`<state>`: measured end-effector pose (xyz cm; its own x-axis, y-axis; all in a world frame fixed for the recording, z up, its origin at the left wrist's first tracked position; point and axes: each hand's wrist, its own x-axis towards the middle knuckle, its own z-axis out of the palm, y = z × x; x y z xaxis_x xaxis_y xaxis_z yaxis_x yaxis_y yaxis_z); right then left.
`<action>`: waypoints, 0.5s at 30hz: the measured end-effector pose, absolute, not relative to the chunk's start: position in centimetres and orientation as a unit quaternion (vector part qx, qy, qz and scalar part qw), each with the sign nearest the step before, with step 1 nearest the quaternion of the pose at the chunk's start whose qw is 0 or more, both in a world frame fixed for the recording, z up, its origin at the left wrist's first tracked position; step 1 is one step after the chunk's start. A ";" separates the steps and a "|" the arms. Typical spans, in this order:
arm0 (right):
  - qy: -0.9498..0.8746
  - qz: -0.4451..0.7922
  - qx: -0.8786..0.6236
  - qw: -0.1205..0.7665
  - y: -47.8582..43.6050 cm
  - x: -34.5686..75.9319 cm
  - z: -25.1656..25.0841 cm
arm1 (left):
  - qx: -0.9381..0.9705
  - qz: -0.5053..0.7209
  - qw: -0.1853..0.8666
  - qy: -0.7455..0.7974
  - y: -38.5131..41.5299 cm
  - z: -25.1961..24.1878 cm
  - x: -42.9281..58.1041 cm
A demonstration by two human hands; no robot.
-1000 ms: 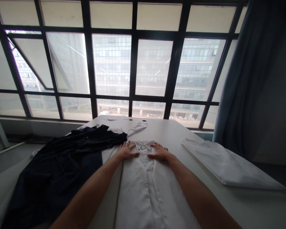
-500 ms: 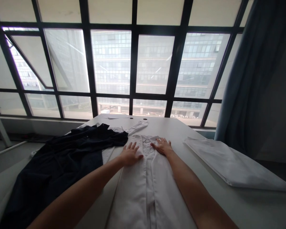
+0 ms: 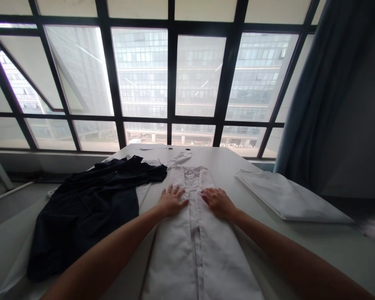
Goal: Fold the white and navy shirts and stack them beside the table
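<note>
A long white garment (image 3: 175,254) lies lengthwise in front of me on the white table, its two sides folded inward toward a gathered strip down the middle. My left hand (image 3: 171,201) rests flat on its left side, fingers spread and pointing away. On the right side lies my right hand (image 3: 218,202), palm down, with its fingers stretched toward the middle strip. Neither hand grips the cloth. Beyond my hands, the garment's far end shows a gathered, neckline-like edge.
A crumpled dark navy garment (image 3: 90,212) lies to the left, partly over white cloth (image 3: 179,158). To the right is a folded white cloth (image 3: 287,198) on the table (image 3: 218,156). Windows (image 3: 140,75) stand behind, with a blue-grey curtain (image 3: 303,112) at right.
My right hand has drawn back toward me from the garment's far end, and the right side there now lies straighter. My left hand stays about where it was. The view has shifted slightly.
</note>
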<state>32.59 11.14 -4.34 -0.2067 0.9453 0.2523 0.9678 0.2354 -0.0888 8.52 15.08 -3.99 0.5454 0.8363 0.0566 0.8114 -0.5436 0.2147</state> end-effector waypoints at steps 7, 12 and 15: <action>-0.737 -0.028 -0.662 0.133 7.2 39.3 -4.7 | 0.896 0.148 0.236 0.346 14.6 -4.4 2.2; -0.784 0.062 -0.584 0.201 7.2 39.3 -5.0 | 0.898 0.197 0.232 0.319 13.4 -3.7 -0.9; -0.806 0.120 -0.539 0.212 6.1 39.1 -4.2 | 0.919 0.160 0.235 0.271 12.1 -2.8 -0.9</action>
